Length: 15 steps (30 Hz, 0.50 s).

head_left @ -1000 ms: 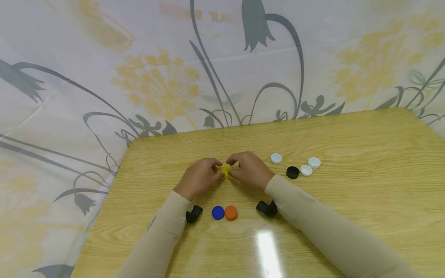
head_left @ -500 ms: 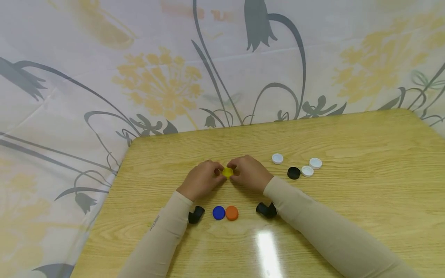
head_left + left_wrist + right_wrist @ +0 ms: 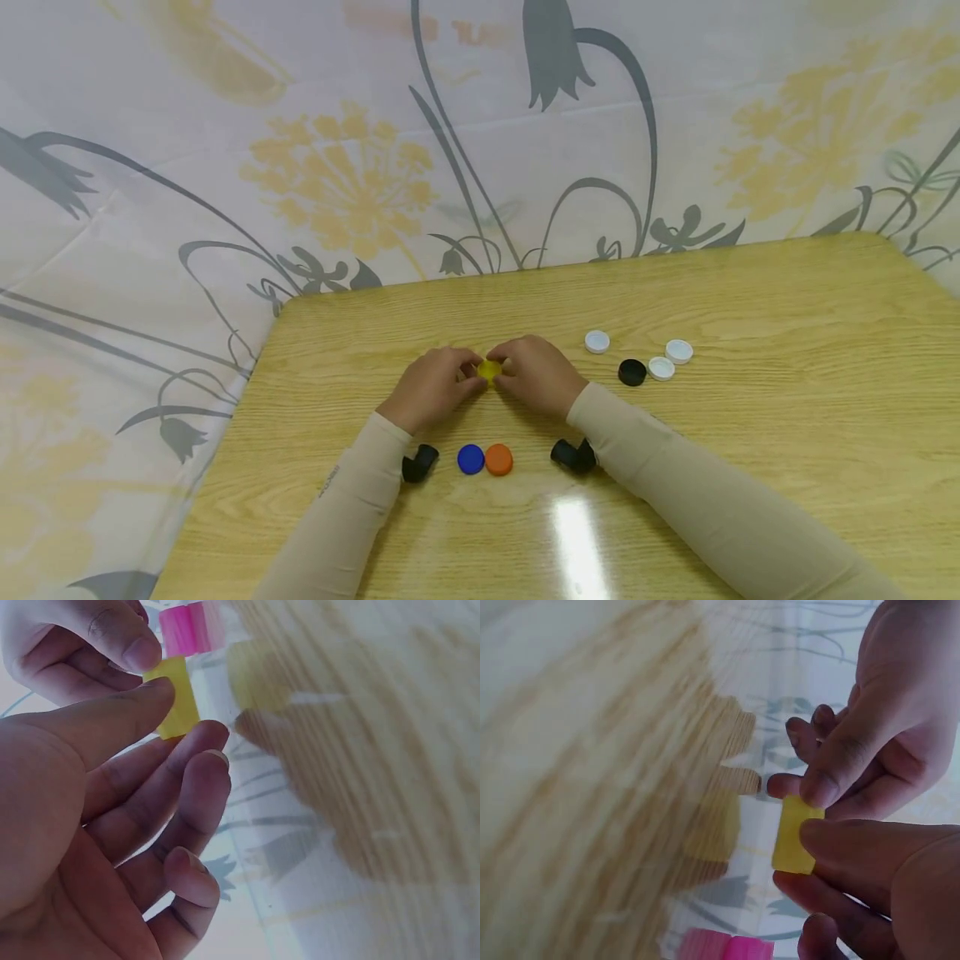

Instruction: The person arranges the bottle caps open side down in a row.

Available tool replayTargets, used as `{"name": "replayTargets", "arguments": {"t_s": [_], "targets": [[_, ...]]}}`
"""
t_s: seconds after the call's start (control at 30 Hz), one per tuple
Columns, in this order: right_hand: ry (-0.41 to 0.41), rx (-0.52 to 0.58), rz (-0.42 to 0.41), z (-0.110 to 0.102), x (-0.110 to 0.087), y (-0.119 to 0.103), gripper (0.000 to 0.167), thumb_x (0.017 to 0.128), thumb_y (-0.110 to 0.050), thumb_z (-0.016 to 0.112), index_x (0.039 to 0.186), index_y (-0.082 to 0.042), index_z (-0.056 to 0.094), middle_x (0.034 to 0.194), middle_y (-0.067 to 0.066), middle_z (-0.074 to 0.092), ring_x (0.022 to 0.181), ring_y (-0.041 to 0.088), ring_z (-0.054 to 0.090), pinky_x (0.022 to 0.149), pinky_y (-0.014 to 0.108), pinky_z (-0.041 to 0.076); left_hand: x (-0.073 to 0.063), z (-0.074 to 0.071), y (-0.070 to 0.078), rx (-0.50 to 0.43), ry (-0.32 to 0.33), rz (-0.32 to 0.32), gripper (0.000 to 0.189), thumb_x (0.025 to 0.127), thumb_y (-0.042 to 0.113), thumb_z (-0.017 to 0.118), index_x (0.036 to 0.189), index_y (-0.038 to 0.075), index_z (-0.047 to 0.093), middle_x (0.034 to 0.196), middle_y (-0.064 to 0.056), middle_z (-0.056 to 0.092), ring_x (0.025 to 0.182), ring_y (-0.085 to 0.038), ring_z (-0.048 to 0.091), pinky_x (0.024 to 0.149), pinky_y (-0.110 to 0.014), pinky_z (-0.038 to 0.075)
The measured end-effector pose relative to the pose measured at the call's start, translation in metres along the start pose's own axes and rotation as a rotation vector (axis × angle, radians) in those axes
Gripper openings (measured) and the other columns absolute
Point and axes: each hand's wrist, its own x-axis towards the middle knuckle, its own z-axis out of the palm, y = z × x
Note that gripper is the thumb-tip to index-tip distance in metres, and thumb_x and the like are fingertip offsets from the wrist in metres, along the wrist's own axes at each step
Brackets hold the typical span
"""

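Between the two hands in the head view is a small round yellow cap (image 3: pixel 490 372), seen from its side in both wrist views. The left hand (image 3: pixel 435 387) pinches one side of it with thumb and forefinger, its other fingers loosely curled. From the opposite side the right hand (image 3: pixel 542 375) pinches it too. In the left wrist view the yellow cap (image 3: pixel 182 705) is held above the glossy tabletop, its reflection apart from it. A pink cap-like piece (image 3: pixel 748 947) stands beyond the fingers in the wrist views, hidden behind the right hand in the head view.
A blue cap (image 3: pixel 471 459) and an orange cap (image 3: pixel 498 459) lie side by side nearer the body. To the right are a black cap (image 3: pixel 632 372) and several white caps (image 3: pixel 662 368). Black elbow-shaped pieces (image 3: pixel 572 456) show beside both sleeves. A patterned cloth (image 3: pixel 480 150) hangs behind the wooden table (image 3: pixel 787 350).
Both hands have closed in on the yellow cap from its sides. Half a second ago its hollow face showed more plainly; now the fingers cover more of it. The other caps stay put.
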Motion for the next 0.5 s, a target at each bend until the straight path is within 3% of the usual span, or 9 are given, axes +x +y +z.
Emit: {"name": "replayTargets", "arguments": {"t_s": [0.17, 0.37, 0.5], "targets": [[0.055, -0.004, 0.007, -0.003, -0.002, -0.004, 0.031, 0.09, -0.012, 0.073, 0.12, -0.004, 0.072, 0.118, 0.011, 0.074, 0.111, 0.03, 0.067, 0.097, 0.043, 0.053, 0.0, -0.004, -0.001, -0.011, 0.014, -0.004, 0.034, 0.096, 0.027, 0.068, 0.125, 0.01, 0.068, 0.104, -0.003, 0.075, 0.092, -0.018, 0.07, 0.082, -0.036, 0.057], [0.175, 0.045, -0.022, -0.008, -0.004, -0.008, 0.034, 0.091, -0.015, 0.074, 0.124, -0.007, 0.071, 0.114, 0.009, 0.074, 0.079, 0.018, 0.06, 0.071, 0.031, 0.052, -0.003, -0.015, -0.003, -0.104, 0.072, 0.039, 0.035, 0.097, 0.025, 0.067, 0.129, 0.009, 0.066, 0.105, -0.004, 0.075, 0.09, -0.017, 0.069, 0.078, -0.032, 0.057], [0.267, 0.059, -0.075, -0.009, -0.006, -0.01, 0.034, 0.09, -0.015, 0.075, 0.124, -0.008, 0.071, 0.114, 0.009, 0.074, 0.079, 0.016, 0.058, 0.068, 0.027, 0.05, -0.005, -0.023, -0.005, -0.192, 0.11, 0.076, 0.037, 0.098, 0.025, 0.066, 0.13, 0.008, 0.065, 0.106, -0.004, 0.074, 0.089, -0.016, 0.069, 0.075, -0.03, 0.057]]}}
